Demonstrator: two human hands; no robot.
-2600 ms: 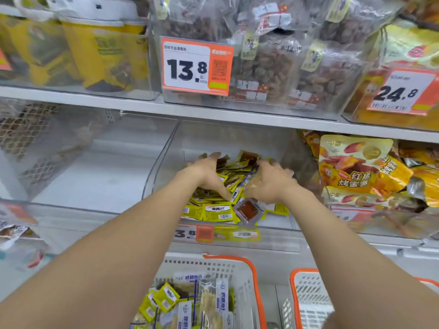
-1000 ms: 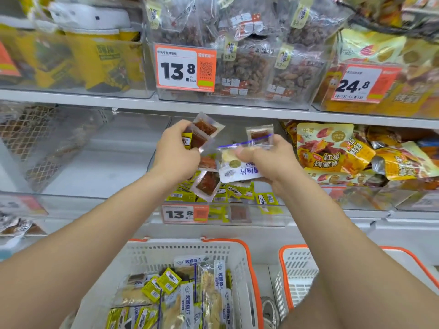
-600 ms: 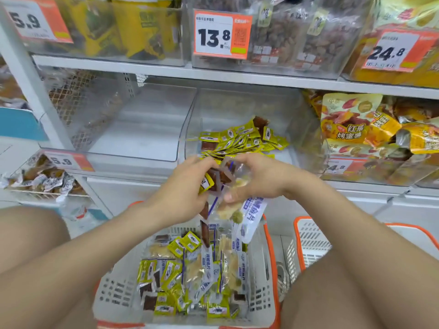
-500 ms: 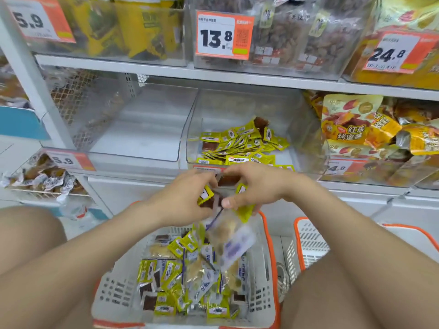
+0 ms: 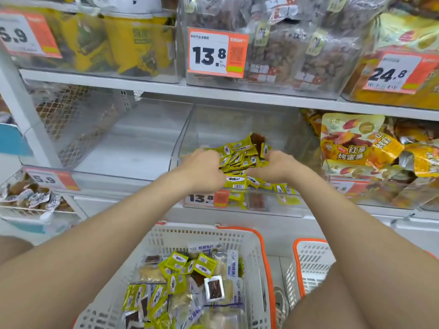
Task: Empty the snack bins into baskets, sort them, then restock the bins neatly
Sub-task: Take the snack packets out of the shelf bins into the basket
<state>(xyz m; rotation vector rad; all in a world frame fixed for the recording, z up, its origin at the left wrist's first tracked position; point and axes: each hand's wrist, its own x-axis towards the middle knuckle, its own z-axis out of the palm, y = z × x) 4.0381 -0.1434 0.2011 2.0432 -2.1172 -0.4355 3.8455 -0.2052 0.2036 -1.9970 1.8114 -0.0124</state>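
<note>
While hands clutch glossy square yellow packets, clear plastic bin

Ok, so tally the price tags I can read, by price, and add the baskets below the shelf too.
5.9 tags: 2
13.8 tags: 2
24.8 tags: 1
baskets: 2
Total: 7
One more half-hidden tag on the right-hand bin cannot be read, so it is left out.
</note>
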